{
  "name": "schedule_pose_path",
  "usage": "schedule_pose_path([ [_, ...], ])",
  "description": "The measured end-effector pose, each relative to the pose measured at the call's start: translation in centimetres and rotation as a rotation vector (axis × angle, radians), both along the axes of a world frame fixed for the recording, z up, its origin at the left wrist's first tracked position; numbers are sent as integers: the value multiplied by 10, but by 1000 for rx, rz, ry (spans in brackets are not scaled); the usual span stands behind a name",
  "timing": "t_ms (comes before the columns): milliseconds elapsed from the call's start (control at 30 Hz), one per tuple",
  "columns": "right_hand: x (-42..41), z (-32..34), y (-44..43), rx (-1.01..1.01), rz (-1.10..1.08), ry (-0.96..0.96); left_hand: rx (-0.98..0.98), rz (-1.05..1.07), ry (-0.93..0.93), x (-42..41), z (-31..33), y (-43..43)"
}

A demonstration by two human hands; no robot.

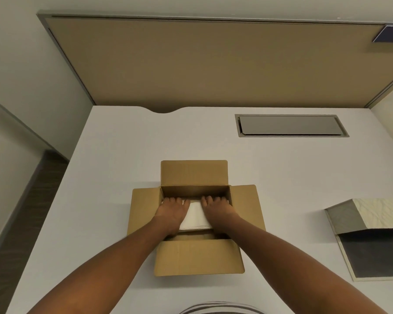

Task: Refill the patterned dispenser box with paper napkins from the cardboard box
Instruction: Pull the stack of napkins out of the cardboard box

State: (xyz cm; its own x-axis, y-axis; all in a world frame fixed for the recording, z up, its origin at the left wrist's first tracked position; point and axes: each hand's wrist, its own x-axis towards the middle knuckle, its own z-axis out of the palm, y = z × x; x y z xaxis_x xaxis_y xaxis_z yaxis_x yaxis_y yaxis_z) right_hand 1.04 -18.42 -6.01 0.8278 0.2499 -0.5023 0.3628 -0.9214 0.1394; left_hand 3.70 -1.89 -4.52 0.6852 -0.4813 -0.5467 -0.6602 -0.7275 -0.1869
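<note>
An open cardboard box (197, 257) sits in the middle of the white desk, all its flaps folded outward. Inside lies a stack of white paper napkins (195, 216). My left hand (171, 211) and my right hand (216, 209) reach into the box and grip the stack from its left and right sides, fingers curled over its far edge. The patterned dispenser box (370, 214) stands open at the desk's right edge, its cream textured lid tilted up and its dark inside partly cut off by the frame.
The white desk (293, 177) has a grey cable hatch (290, 125) at the back right and a notch at its rear edge. A tan partition panel (213, 60) rises behind. The desk's left edge drops to the floor (21, 223).
</note>
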Motion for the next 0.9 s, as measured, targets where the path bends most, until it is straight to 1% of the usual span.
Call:
schedule_pose_path([
  [267, 2, -3, -3, 9, 24, 2, -54, 36, 5, 2, -11, 1],
  [633, 7, -7, -3, -10, 23, 28, -52, 66, 66, 8, -15, -2],
  [900, 6, -7, -5, 41, 11, 48, -85, 79, 79, 9, -20, 0],
])
